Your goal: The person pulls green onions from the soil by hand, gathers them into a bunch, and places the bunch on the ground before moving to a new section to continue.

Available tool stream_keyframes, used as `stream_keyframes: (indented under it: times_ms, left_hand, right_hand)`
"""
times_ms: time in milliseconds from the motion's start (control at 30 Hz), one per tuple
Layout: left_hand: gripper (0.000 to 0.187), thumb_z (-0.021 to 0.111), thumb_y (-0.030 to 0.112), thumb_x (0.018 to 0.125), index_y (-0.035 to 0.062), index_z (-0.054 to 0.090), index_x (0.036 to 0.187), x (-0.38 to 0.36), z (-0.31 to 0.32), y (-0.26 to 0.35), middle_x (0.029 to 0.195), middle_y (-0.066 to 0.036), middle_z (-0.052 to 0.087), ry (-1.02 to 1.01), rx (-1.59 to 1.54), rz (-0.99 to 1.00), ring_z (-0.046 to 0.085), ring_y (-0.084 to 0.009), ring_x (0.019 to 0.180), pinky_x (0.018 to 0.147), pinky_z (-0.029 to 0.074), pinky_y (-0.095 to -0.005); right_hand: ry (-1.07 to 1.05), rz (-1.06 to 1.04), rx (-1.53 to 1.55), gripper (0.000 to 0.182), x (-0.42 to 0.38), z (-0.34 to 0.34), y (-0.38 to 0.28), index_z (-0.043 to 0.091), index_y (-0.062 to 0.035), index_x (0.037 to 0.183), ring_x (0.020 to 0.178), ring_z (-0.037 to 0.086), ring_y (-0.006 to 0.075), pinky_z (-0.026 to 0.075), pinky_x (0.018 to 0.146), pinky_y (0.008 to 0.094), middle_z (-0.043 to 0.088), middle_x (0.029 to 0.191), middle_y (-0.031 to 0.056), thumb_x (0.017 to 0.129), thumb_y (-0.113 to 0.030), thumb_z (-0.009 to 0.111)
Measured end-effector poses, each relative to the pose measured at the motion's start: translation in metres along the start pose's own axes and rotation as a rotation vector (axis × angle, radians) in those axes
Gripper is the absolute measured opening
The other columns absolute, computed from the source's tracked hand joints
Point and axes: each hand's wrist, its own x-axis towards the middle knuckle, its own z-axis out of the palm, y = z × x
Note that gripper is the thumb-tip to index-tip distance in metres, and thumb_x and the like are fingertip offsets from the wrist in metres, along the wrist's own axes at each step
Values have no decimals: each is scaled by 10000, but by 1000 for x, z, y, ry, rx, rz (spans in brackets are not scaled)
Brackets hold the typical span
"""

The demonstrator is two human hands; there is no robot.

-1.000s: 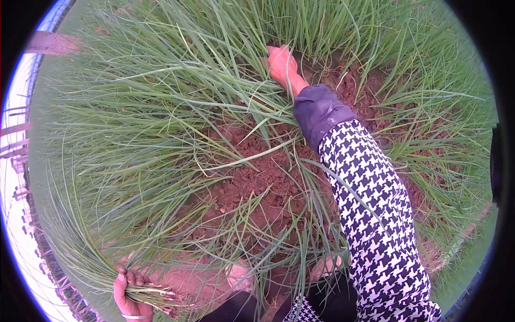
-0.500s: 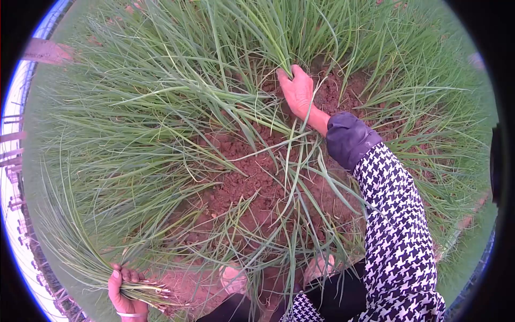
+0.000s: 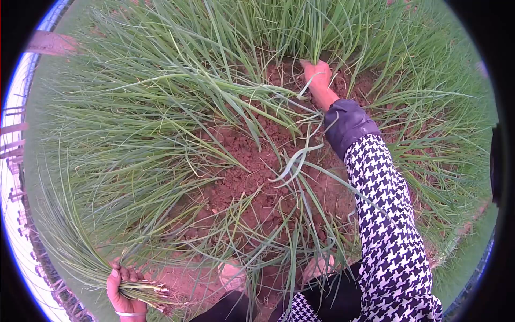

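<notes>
At the lower left, my left hand (image 3: 126, 292) is closed round a bundle of green onions (image 3: 88, 263). Their pale and purplish root ends (image 3: 160, 294) stick out to the right, and the long leaves sweep up to the left. My right hand (image 3: 318, 76) reaches forward to the upper middle, its fingers wrapped low round a clump of standing green onions (image 3: 316, 37). The fingertips are partly hidden by the hand and the stems, close to the soil. Both bases of that clump and its roots are out of sight.
Bare reddish soil (image 3: 241, 182) lies in the middle, with loose green onion leaves (image 3: 300, 161) across it. Dense growing green onions (image 3: 123, 123) surround it on the left, back and right. My feet (image 3: 233, 276) stand at the bottom. A fence (image 3: 16, 155) runs along the far left.
My right hand has moved a little to the right and forward, and the leaves above it now stand more upright. My left hand stays in place with its bundle.
</notes>
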Motion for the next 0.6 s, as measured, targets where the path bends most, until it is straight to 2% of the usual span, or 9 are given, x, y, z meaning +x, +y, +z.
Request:
stream_keyframes:
  times_ms: [67, 167, 200, 300, 333, 467, 600]
  left_hand:
    - [213, 564, 189, 836, 73, 470, 989, 2, -5, 0, 657, -2, 468, -13, -7, 4, 494, -150, 615, 662, 441, -311]
    - [185, 551, 185, 854, 74, 482, 986, 2, -5, -3, 657, 4, 467, 3, 3, 26, 493, -127, 610, 623, 423, -287]
    - [172, 544, 182, 862, 75, 487, 984, 2, -3, -3, 656, 7, 465, 11, 15, 35, 492, -115, 606, 603, 413, -274]
    - [200, 565, 189, 836, 76, 474, 974, -1, 1, -1, 663, -5, 472, -10, 11, 19, 492, -151, 614, 648, 428, -300]
    - [200, 565, 188, 836, 76, 473, 973, -1, 2, -1, 662, -5, 470, -7, 7, 19, 491, -151, 613, 647, 425, -299]
    - [201, 564, 187, 836, 75, 471, 974, -1, 5, -1, 660, -4, 463, 2, 8, 18, 490, -148, 612, 644, 420, -296]
    - [202, 562, 188, 837, 75, 470, 977, -1, 0, -2, 661, -3, 463, 27, 17, 18, 490, -145, 612, 642, 419, -298]
  right_hand:
    - [-69, 119, 226, 316, -2, -4, 4, 624, 14, 889, 704, 627, 287, 465, 665, 394, 627, 667, 169, 762, -275, 647]
    - [14, 3, 89, 285, 1, -15, 5, 624, 0, 922, 677, 614, 246, 459, 641, 380, 629, 684, 162, 790, -253, 629]
    - [10, -32, 73, 283, 0, -16, 6, 626, -3, 924, 684, 614, 257, 460, 650, 381, 630, 701, 167, 779, -246, 632]
    - [0, -139, 35, 282, -11, -11, -6, 635, -12, 933, 706, 615, 292, 463, 678, 386, 634, 753, 182, 747, -224, 640]
    - [52, -235, -64, 298, -20, -14, -14, 633, -4, 940, 757, 619, 340, 463, 711, 393, 632, 772, 205, 722, -207, 639]
    - [22, -191, -125, 325, -6, 5, -21, 633, -35, 975, 843, 603, 368, 461, 748, 413, 629, 854, 221, 714, -228, 626]
    - [3, -295, -221, 307, -5, 3, -22, 640, -90, 993, 866, 585, 389, 451, 767, 425, 629, 892, 210, 733, -252, 620]
